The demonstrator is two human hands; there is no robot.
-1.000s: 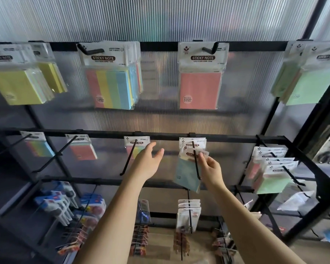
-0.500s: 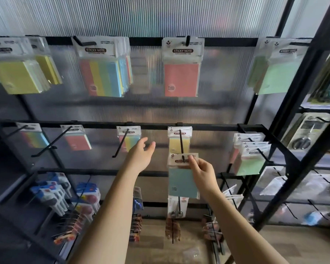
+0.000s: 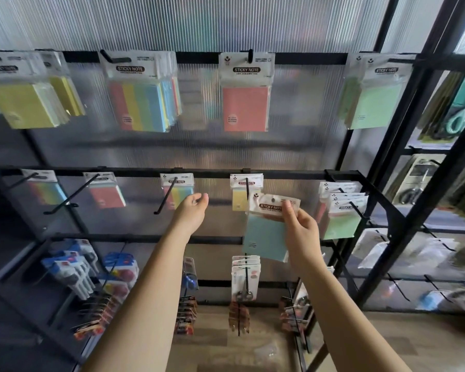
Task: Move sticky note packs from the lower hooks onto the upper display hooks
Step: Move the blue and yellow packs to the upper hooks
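Observation:
My right hand (image 3: 300, 232) grips a light-blue sticky note pack (image 3: 265, 234) by its white header, tilted and free of the lower hook (image 3: 248, 193). A yellow pack (image 3: 239, 198) still hangs on that hook behind it. My left hand (image 3: 192, 210) hovers with fingers apart and holds nothing, just right of the multicolour pack (image 3: 177, 190) on the neighbouring lower hook. On the upper rail hang a pink pack (image 3: 245, 103) directly above, a multicolour stack (image 3: 142, 100), yellow packs (image 3: 24, 103) at the left and green packs (image 3: 373, 100) at the right.
More small packs hang on the lower rail: a pink one (image 3: 106, 196), a striped one (image 3: 45, 190) and a green stack (image 3: 341, 213). Long black hooks (image 3: 67, 202) jut forward. Scissors packs (image 3: 244, 277) and other goods hang below. A black shelf frame (image 3: 424, 162) stands right.
My right hand has slid the blue pack forward off the lower hook and tilted it to the right. The left hand stayed near the multicolour pack. The camera has turned slightly.

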